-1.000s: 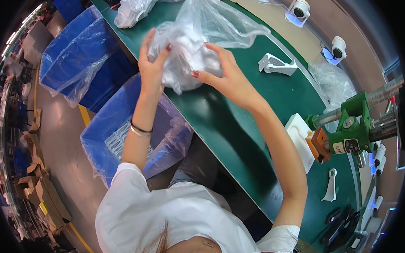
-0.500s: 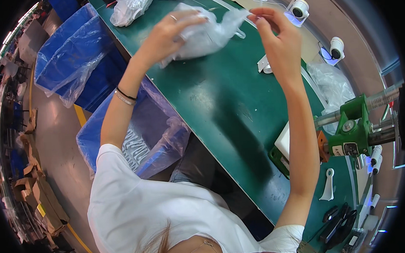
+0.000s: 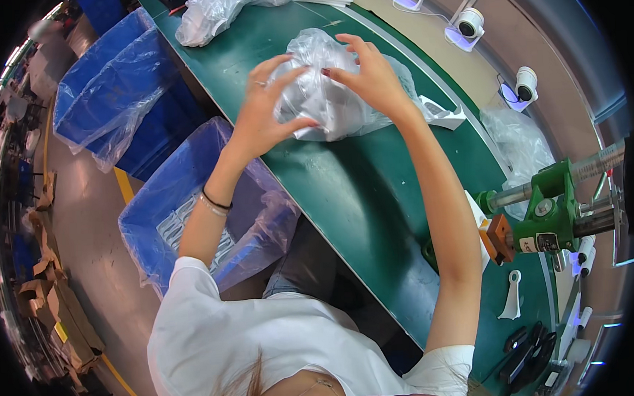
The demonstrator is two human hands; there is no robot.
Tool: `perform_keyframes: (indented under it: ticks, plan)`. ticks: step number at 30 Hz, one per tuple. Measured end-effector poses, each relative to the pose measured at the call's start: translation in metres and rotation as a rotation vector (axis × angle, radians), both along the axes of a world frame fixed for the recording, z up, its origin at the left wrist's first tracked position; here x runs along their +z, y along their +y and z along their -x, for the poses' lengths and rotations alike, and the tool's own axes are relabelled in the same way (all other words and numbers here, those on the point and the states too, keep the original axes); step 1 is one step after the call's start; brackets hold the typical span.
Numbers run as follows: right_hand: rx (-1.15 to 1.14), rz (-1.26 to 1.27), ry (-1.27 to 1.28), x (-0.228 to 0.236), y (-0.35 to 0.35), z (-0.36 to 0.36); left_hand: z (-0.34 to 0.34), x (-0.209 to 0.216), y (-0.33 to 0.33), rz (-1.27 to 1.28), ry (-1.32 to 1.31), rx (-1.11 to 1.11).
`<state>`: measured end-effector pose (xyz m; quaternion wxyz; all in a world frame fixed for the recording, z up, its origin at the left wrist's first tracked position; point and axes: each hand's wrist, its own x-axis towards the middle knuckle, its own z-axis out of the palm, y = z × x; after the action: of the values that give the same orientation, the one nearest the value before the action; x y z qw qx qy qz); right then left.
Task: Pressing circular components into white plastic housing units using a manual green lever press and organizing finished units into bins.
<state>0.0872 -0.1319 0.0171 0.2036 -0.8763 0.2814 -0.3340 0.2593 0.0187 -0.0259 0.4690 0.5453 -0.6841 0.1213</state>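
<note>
A translucent plastic bag (image 3: 327, 102) lies bunched on the green bench, with pale contents I cannot make out. My left hand (image 3: 262, 114) is at its near left side, thumb and fingers spread apart around the plastic. Over the bag's right side is my right hand (image 3: 372, 82), its fingers also apart and curved, with the thumb tip at the plastic. Neither hand visibly grips the bag. Just right of the bag sits a white plastic part (image 3: 442, 115) with an opening.
Lined blue bins (image 3: 125, 86) stand left of the bench; the nearer bin (image 3: 144, 212) holds white parts. A green clamp press (image 3: 554, 202) is at the right, near a white flat piece (image 3: 512, 295) and black tools (image 3: 529, 355). White cameras (image 3: 469, 25) line the far side.
The bag has come down nearer and now rests spread on the bench. My right hand has moved left onto it, and my left hand has come nearer, fingers spread.
</note>
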Motion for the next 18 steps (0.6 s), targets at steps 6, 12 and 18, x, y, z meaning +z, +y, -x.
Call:
perform_keyframes:
  ticks: [6,12,18]
  plan:
    - [0.019,0.081,0.031,-0.001,-0.022,-0.024,-0.011,-0.033,0.006,-0.229,0.212,0.112]
    - [0.036,0.152,-0.236,0.028,-0.039,-0.039,-0.018,-0.025,-0.006,-0.147,0.286,0.062]
    - [0.057,0.098,-0.398,0.081,-0.040,-0.040,-0.038,0.013,-0.041,0.077,0.485,0.009]
